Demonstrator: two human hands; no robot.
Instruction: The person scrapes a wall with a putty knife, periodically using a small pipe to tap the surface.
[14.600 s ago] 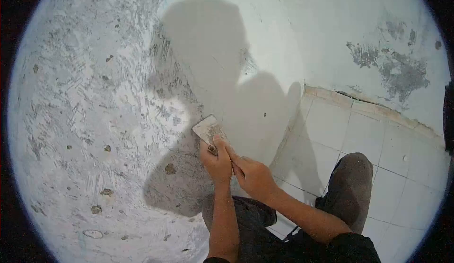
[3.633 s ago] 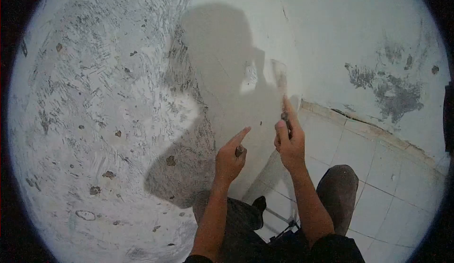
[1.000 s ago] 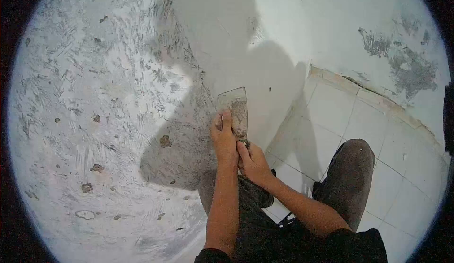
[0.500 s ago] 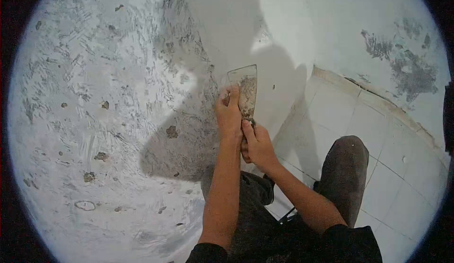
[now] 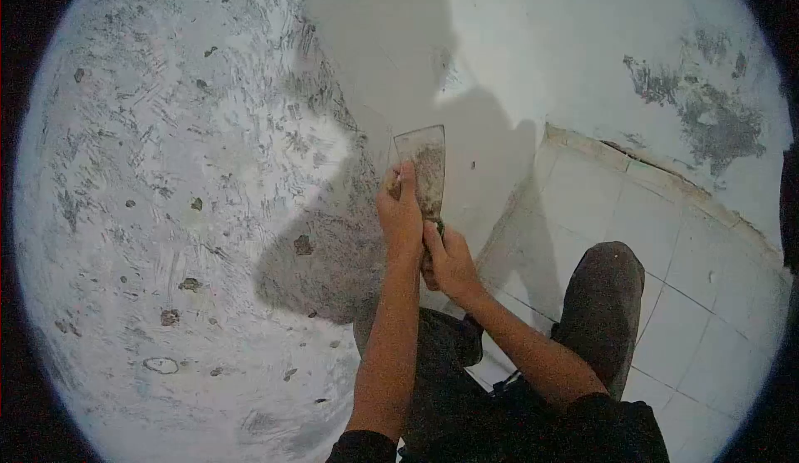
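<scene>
A broad scraper (image 5: 430,163) with a dirty, stained metal blade points away from me, close to the wall surface. My right hand (image 5: 450,263) is wrapped round its handle, thumb along the top near the blade's neck. My left hand (image 5: 401,209) is at the blade's left edge, with the thumb on the metal and the fingers curled behind it. Left of the hands is a rough grey-white wall (image 5: 166,172) with scratches and small chipped pits. A smoother pale wall part (image 5: 491,55) lies beyond the blade.
White floor tiles (image 5: 666,321) extend at the right, bordered by a rough edge strip (image 5: 657,172). Above the strip, the wall carries a dark grey worn patch (image 5: 716,126). My bent knee (image 5: 612,276) is at the lower right. Shadows fall over the wall around the hands.
The scraper and both hands sit slightly lower in view, with the grip unchanged. The view of the wall has shifted a little.
</scene>
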